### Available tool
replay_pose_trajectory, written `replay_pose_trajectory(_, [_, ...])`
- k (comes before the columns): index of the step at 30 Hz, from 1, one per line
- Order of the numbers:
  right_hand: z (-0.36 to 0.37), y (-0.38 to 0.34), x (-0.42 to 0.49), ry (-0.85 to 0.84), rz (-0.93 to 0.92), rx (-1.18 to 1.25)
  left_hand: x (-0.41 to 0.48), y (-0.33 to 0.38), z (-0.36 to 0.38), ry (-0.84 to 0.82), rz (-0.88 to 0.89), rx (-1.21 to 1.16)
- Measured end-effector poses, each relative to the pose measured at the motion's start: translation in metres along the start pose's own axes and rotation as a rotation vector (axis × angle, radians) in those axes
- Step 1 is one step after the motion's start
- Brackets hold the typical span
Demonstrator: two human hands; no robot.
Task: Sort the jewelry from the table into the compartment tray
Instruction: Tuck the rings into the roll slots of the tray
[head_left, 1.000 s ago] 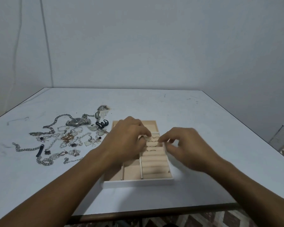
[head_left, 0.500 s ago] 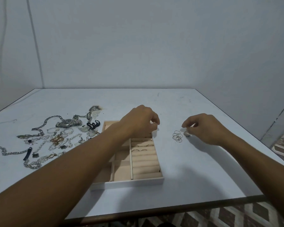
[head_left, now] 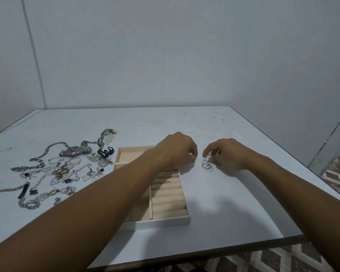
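The beige compartment tray (head_left: pixel 157 220) lies near the table's front edge, with a few rings (head_left: pixel 171 176) seated in its padded roll rows. My left hand (head_left: pixel 177 150) hovers over the tray's far right corner with its fingers curled together; nothing shows in them. Just right of the tray lies a small pile of thin silver rings (head_left: pixel 206 166). My right hand (head_left: pixel 229 154) rests beside that pile, fingertips pinched on one ring at its far edge. My left forearm covers the tray's left compartments.
A spread of jewelry (head_left: pixel 63 171) covers the table's left side: chains, bracelets, a silver watch (head_left: pixel 75 151), a black hair claw (head_left: pixel 106 152) and wing-shaped clips. The table's front edge (head_left: pixel 204 254) is close; the wall stands behind.
Both hands have left the tray's ring rows. My right hand went right to the ring pile, and my left hand moved to the tray's far right corner.
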State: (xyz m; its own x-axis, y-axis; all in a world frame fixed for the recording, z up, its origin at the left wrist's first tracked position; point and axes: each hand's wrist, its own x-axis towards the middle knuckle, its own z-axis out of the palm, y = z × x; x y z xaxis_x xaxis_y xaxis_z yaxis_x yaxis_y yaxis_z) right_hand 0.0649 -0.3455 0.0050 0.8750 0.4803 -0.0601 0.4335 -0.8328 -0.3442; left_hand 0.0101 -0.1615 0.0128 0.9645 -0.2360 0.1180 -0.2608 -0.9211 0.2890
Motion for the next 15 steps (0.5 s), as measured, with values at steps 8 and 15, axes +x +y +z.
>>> replay_pose_trajectory(8, [-0.004,-0.002,0.001,0.026,0.025,-0.001,-0.009,-0.008,-0.005,0.018,0.018,0.006])
replay_pose_trajectory(15, [-0.023,-0.013,-0.013,0.204,-0.022,0.198,-0.028,-0.024,-0.012,0.079,-0.021,-0.035])
